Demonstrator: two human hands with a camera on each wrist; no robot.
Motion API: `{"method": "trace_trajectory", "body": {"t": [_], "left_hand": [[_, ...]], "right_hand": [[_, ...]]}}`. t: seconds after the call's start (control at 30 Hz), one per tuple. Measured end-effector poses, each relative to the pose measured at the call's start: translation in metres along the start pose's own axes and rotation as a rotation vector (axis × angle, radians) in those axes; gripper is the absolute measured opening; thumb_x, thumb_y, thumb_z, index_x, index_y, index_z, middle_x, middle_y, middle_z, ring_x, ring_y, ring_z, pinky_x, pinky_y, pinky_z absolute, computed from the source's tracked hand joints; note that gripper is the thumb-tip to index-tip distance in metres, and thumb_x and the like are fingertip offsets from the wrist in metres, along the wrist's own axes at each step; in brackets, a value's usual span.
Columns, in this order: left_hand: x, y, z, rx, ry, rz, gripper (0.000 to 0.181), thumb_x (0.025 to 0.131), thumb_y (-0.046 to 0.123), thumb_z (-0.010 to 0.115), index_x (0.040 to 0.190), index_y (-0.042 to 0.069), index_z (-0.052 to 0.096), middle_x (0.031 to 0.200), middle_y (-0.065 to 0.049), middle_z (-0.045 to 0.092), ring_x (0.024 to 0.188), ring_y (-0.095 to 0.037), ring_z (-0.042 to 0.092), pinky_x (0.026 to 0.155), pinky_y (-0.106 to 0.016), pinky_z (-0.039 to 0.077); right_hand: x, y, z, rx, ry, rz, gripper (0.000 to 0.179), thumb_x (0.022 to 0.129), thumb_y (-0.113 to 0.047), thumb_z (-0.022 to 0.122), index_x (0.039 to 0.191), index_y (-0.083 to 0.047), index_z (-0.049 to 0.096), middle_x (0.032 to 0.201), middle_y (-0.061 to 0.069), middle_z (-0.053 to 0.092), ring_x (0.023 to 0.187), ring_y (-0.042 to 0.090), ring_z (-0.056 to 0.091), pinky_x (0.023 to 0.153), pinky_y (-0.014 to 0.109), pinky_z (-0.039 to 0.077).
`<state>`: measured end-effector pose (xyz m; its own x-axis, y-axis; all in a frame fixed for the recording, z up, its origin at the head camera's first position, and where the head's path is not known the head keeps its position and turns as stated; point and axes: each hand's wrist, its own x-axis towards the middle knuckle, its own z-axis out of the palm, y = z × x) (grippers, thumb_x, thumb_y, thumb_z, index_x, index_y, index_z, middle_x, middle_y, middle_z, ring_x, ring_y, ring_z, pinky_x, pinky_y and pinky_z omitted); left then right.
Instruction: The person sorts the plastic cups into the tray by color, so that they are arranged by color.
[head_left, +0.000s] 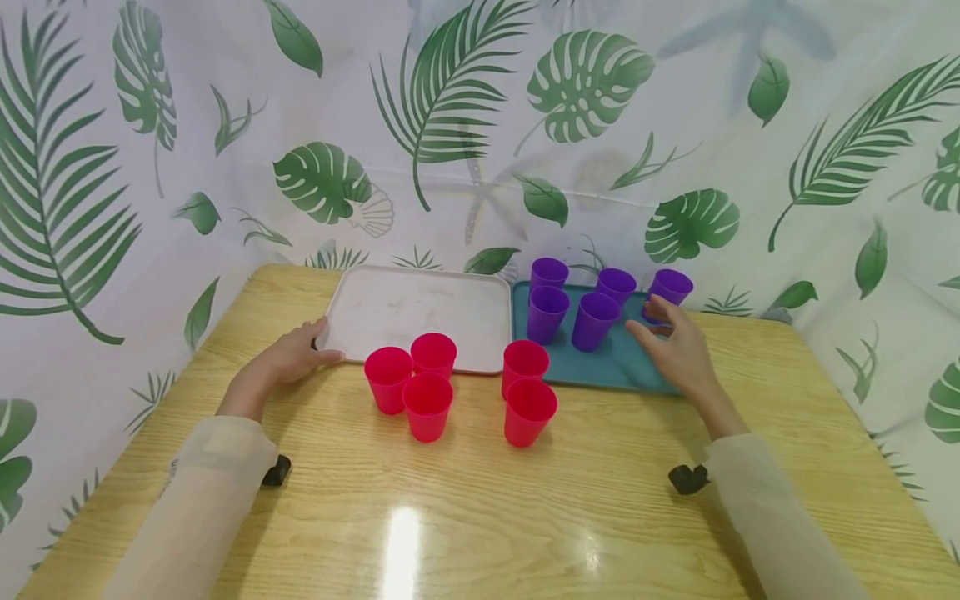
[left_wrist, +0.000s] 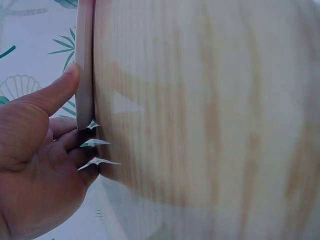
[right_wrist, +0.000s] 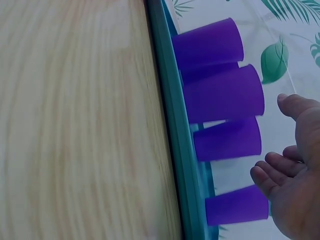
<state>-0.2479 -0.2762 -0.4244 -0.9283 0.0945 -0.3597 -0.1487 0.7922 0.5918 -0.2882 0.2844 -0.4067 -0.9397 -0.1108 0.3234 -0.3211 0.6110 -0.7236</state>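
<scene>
My left hand [head_left: 292, 354] rests at the near left corner of a white tray [head_left: 420, 312]. In the left wrist view its thumb touches the tray rim [left_wrist: 85, 100], with the other fingers loosely bent by the corner. My right hand [head_left: 682, 350] is over the right part of a teal tray [head_left: 607, 371], thumb and fingers spread, holding nothing. Closest to it is an upright purple cup [head_left: 671, 285] at the back right, partly covered by the fingers; contact is unclear. Several other purple cups [right_wrist: 225, 95] stand upright to its left on the teal tray.
Several red cups stand upright in front of the trays: a group of three [head_left: 427, 408] on the left and a pair [head_left: 528, 412] near the middle. The wooden table [head_left: 480, 517] meets a leaf-print cloth [head_left: 450, 167] behind the trays.
</scene>
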Motion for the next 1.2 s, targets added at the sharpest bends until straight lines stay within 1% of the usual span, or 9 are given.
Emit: {"method": "trace_trajectory", "body": {"t": [0.1, 0.2, 0.4, 0.5, 0.57, 0.63, 0.7, 0.93, 1.2], "left_hand": [[0.000, 0.000, 0.000, 0.001, 0.001, 0.000, 0.091, 0.103, 0.042, 0.061, 0.164, 0.001, 0.008, 0.166, -0.034, 0.003, 0.154, -0.050, 0.001, 0.123, -0.064, 0.006], [0.001, 0.000, 0.000, -0.003, -0.002, 0.000, 0.090, 0.103, 0.041, 0.061, 0.164, 0.001, 0.008, 0.166, -0.034, 0.003, 0.154, -0.050, 0.001, 0.123, -0.064, 0.006], [0.000, -0.001, 0.000, -0.018, -0.008, 0.000, 0.090, 0.104, 0.041, 0.060, 0.164, 0.001, 0.007, 0.166, -0.034, 0.001, 0.154, -0.050, -0.001, 0.123, -0.065, 0.004], [0.000, 0.000, 0.000, -0.024, -0.009, 0.003, 0.090, 0.104, 0.040, 0.060, 0.164, 0.000, 0.007, 0.166, -0.034, 0.001, 0.154, -0.050, -0.001, 0.123, -0.065, 0.004], [0.000, 0.000, 0.000, -0.023, -0.008, 0.009, 0.089, 0.104, 0.039, 0.060, 0.164, 0.000, 0.007, 0.166, -0.034, 0.001, 0.154, -0.050, -0.001, 0.123, -0.064, 0.004], [-0.001, 0.001, 0.000, -0.020, -0.007, 0.013, 0.089, 0.104, 0.039, 0.060, 0.164, 0.000, 0.006, 0.166, -0.035, 0.001, 0.154, -0.051, 0.000, 0.123, -0.064, 0.005], [-0.001, 0.001, 0.000, -0.018, -0.006, 0.017, 0.089, 0.104, 0.039, 0.060, 0.163, 0.000, 0.006, 0.166, -0.035, 0.001, 0.154, -0.051, 0.001, 0.123, -0.064, 0.006], [-0.002, 0.003, 0.001, -0.027, -0.003, 0.011, 0.089, 0.105, 0.039, 0.060, 0.164, 0.000, 0.006, 0.166, -0.035, 0.000, 0.154, -0.051, 0.001, 0.123, -0.064, 0.006], [-0.002, 0.001, 0.001, -0.027, -0.001, 0.003, 0.090, 0.104, 0.040, 0.060, 0.164, 0.001, 0.006, 0.166, -0.034, 0.000, 0.154, -0.051, 0.000, 0.123, -0.065, 0.005]], "right_hand": [[-0.004, 0.005, -0.008, -0.025, -0.012, 0.027, 0.070, 0.101, -0.027, 0.069, 0.152, 0.011, 0.038, 0.144, 0.033, 0.053, 0.129, 0.050, 0.054, 0.106, 0.054, 0.047], [-0.008, 0.011, -0.014, -0.059, -0.009, 0.038, 0.071, 0.101, -0.030, 0.069, 0.153, 0.009, 0.039, 0.143, 0.031, 0.054, 0.127, 0.049, 0.055, 0.105, 0.044, 0.051], [-0.016, 0.021, -0.026, -0.073, 0.009, 0.015, 0.066, 0.101, -0.023, 0.070, 0.151, 0.010, 0.042, 0.139, 0.032, 0.057, 0.127, 0.045, 0.055, 0.102, 0.033, 0.052], [-0.020, 0.026, -0.032, -0.091, 0.006, 0.020, 0.067, 0.101, -0.023, 0.070, 0.152, 0.008, 0.041, 0.140, 0.032, 0.056, 0.128, 0.046, 0.054, 0.103, 0.040, 0.052], [-0.022, 0.030, -0.037, -0.122, -0.006, 0.037, 0.069, 0.102, -0.026, 0.068, 0.154, 0.008, 0.039, 0.142, 0.033, 0.054, 0.129, 0.048, 0.053, 0.104, 0.047, 0.050], [-0.023, 0.034, -0.042, -0.142, -0.021, 0.058, 0.071, 0.103, -0.030, 0.066, 0.155, 0.009, 0.037, 0.145, 0.035, 0.051, 0.132, 0.050, 0.050, 0.104, 0.058, 0.046], [-0.026, 0.038, -0.047, -0.160, -0.040, 0.078, 0.073, 0.104, -0.033, 0.064, 0.155, 0.011, 0.034, 0.147, 0.036, 0.047, 0.134, 0.053, 0.047, 0.104, 0.063, 0.044], [-0.036, 0.051, -0.060, -0.201, -0.096, 0.105, 0.076, 0.104, -0.034, 0.061, 0.152, 0.017, 0.031, 0.147, 0.042, 0.042, 0.134, 0.058, 0.043, 0.104, 0.068, 0.041], [-0.042, 0.070, -0.066, -0.261, -0.219, 0.172, 0.083, 0.106, -0.042, 0.056, 0.154, 0.017, 0.023, 0.151, 0.043, 0.035, 0.130, 0.063, 0.043, 0.104, 0.071, 0.040]]}}
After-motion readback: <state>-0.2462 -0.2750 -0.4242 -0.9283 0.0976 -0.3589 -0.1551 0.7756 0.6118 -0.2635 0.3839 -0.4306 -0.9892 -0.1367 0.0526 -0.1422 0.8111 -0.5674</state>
